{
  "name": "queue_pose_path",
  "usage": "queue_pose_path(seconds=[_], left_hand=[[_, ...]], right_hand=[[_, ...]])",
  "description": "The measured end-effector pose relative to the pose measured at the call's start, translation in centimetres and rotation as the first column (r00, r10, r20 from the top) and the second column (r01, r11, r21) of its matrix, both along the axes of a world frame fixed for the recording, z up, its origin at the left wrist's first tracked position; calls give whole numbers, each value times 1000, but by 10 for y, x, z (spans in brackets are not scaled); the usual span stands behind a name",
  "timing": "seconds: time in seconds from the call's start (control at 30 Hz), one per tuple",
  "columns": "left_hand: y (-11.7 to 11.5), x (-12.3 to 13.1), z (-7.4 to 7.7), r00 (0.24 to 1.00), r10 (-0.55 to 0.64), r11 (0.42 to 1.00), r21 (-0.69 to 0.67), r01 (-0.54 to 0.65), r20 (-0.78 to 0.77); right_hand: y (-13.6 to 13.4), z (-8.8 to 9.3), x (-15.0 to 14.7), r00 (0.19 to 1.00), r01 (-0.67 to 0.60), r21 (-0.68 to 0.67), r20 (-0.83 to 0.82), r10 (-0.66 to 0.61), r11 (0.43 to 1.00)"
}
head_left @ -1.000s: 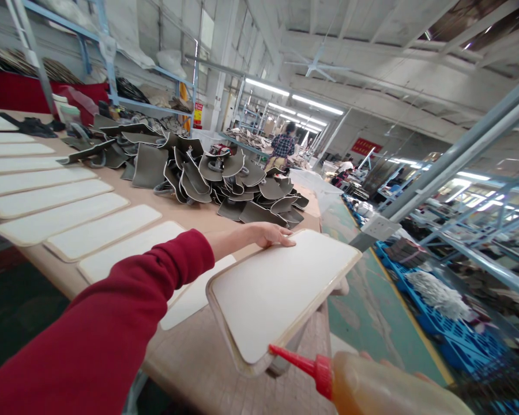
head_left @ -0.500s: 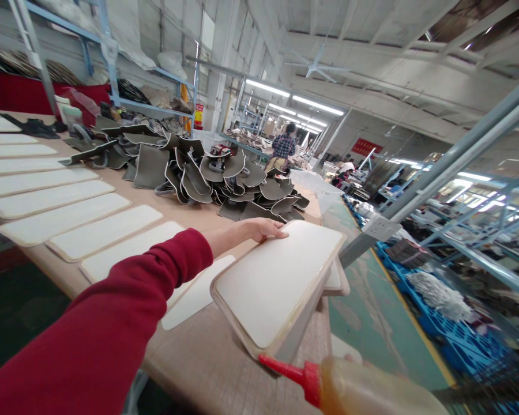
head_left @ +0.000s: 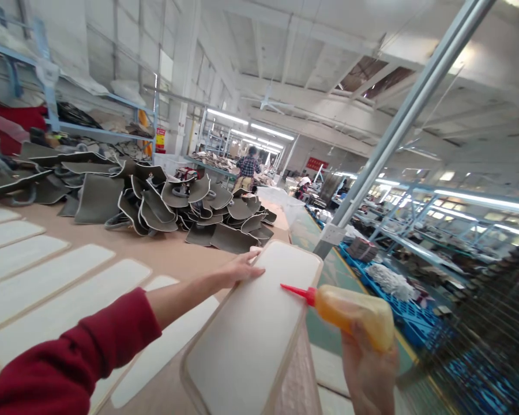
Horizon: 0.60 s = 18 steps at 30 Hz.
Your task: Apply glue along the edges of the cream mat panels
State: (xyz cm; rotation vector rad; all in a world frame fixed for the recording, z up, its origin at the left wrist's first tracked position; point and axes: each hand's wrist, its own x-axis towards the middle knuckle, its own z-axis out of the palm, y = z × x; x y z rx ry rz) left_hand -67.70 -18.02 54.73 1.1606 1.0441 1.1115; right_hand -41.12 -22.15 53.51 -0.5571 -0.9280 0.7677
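Now the right hand point(head_left: 369, 372) grips the glue bottle point(head_left: 354, 314), nozzle at the white panel point(head_left: 251, 334); the left hand point(head_left: 242, 268) lies flat, steadying it — a hard squeeze could flood the edge.

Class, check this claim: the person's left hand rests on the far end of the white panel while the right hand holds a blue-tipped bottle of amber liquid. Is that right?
Not quite. The head view shows the bottle in the right hand has a red tip, not blue. The left hand does rest on the far end of the white panel.

A tan table point(head_left: 173, 262) carries a row of white panels point(head_left: 64, 291) and a heap of dark pieces point(head_left: 155, 202).
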Motion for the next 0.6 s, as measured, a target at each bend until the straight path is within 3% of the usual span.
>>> queue_pose_path(seconds=[0.17, 0.3, 0.4, 0.5, 0.6], left_hand=[[-2, -2, 4, 993, -61, 998, -20, 64, 101], [-4, -3, 12, 992, -52, 993, -104, 64, 116], [-7, -1, 16, 987, -116, 988, -87, 126, 116], [-8, 0, 16, 989, -129, 989, -67, 134, 79], [-5, -2, 15, 993, -96, 993, -56, 100, 72]], right_hand=[[4, -7, 8, 999, 11, -5, -32, -11, 1000], [5, -7, 9, 999, 15, 2, -35, -14, 1000], [0, -9, 8, 1000, 6, 2, -3, -6, 1000], [-10, -28, 9, 999, -9, -18, 34, 9, 1000], [-21, -65, 7, 989, -5, -53, 144, 12, 999]])
